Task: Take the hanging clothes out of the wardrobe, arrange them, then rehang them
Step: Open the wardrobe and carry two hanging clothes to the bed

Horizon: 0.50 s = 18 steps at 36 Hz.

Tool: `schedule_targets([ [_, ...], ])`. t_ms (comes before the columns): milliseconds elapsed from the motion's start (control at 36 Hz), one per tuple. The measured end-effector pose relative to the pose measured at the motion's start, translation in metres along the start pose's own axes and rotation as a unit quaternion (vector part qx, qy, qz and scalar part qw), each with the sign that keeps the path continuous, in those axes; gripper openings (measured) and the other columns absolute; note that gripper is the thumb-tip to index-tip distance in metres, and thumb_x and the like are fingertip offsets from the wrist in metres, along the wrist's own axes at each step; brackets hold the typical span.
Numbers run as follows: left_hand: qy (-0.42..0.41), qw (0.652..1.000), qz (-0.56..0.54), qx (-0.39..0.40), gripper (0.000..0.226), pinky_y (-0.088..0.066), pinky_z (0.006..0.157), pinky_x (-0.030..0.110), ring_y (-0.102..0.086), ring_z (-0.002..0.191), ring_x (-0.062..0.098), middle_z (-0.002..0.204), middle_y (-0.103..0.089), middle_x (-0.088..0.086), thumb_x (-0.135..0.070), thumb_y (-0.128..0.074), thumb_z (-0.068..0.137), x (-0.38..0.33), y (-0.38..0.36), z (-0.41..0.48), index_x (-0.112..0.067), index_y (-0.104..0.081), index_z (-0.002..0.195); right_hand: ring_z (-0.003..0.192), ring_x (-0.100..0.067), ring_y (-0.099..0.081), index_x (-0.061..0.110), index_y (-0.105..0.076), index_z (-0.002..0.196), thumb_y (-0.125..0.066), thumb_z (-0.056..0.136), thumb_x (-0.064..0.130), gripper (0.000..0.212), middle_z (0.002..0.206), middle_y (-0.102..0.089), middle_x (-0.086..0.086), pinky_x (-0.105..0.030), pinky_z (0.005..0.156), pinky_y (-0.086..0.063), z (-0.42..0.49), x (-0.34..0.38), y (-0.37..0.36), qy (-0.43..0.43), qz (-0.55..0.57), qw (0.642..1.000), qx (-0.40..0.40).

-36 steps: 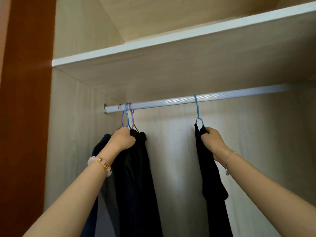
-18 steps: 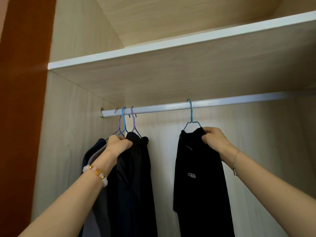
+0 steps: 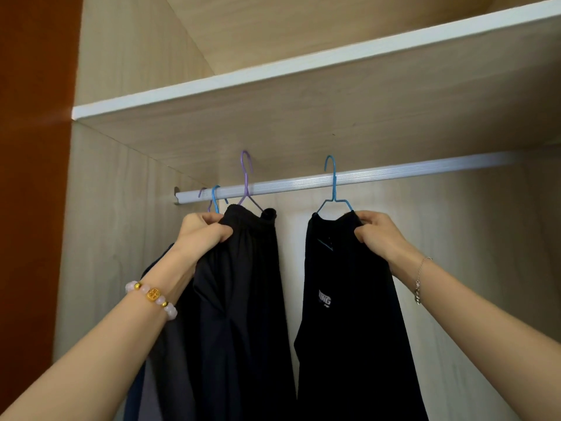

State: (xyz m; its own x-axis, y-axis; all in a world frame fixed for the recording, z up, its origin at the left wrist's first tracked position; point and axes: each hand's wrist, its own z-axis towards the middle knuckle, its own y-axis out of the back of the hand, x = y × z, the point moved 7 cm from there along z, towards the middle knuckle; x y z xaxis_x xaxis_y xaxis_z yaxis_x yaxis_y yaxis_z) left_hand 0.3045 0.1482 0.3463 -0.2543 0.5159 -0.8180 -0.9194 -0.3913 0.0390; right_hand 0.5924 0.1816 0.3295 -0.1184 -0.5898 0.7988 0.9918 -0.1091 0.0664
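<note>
A silver rail [image 3: 394,174] runs across the wardrobe under a shelf. My left hand [image 3: 203,232] grips the top of a black garment [image 3: 239,299] on a purple hanger [image 3: 246,180], whose hook is raised above the rail. My right hand [image 3: 379,235] grips the shoulder of a black garment with a white logo [image 3: 349,314] on a blue hanger [image 3: 333,189], its hook also lifted above the rail. Two more hangers [image 3: 214,199] still hook the rail at the far left, carrying dark and grey clothes [image 3: 151,375] mostly hidden behind my left arm.
The wooden shelf [image 3: 303,77] sits close above the rail. The wardrobe's left wall [image 3: 115,238] is next to the left hangers, with a reddish-brown panel [image 3: 33,208] beyond it. The rail to the right of the blue hanger is bare.
Both hands have pushed their garments upward, lifting the purple and blue hanger hooks off the rail. The right garment turned from edge-on to front-facing earlier.
</note>
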Motion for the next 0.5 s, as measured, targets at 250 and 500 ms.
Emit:
schedule_targets([
  [250,0.021,0.999,0.009,0.027,0.041,-0.046,0.052,0.017,-0.058,0.054,0.009,0.061,-0.066,-0.006,0.001,-0.052,0.053,0.024,0.012,-0.051,-0.016,-0.072,0.084,0.072,-0.019,-0.063,0.007,-0.064,0.110,-0.037,0.077,-0.016,0.048,0.096,-0.067,-0.009,-0.018,0.048,-0.052,-0.004,-0.004,-0.005,0.018,0.036,0.999,-0.010],
  [500,0.014,0.999,0.001,0.035,0.043,-0.049,0.049,0.007,-0.064,0.054,-0.001,0.061,-0.072,-0.011,0.012,-0.055,0.064,0.047,0.031,-0.100,-0.024,-0.073,0.076,0.081,-0.024,-0.062,0.009,-0.064,0.107,-0.035,0.076,-0.014,0.049,0.095,-0.067,-0.008,-0.029,0.066,-0.053,-0.020,0.005,-0.018,0.036,0.034,0.999,0.009],
])
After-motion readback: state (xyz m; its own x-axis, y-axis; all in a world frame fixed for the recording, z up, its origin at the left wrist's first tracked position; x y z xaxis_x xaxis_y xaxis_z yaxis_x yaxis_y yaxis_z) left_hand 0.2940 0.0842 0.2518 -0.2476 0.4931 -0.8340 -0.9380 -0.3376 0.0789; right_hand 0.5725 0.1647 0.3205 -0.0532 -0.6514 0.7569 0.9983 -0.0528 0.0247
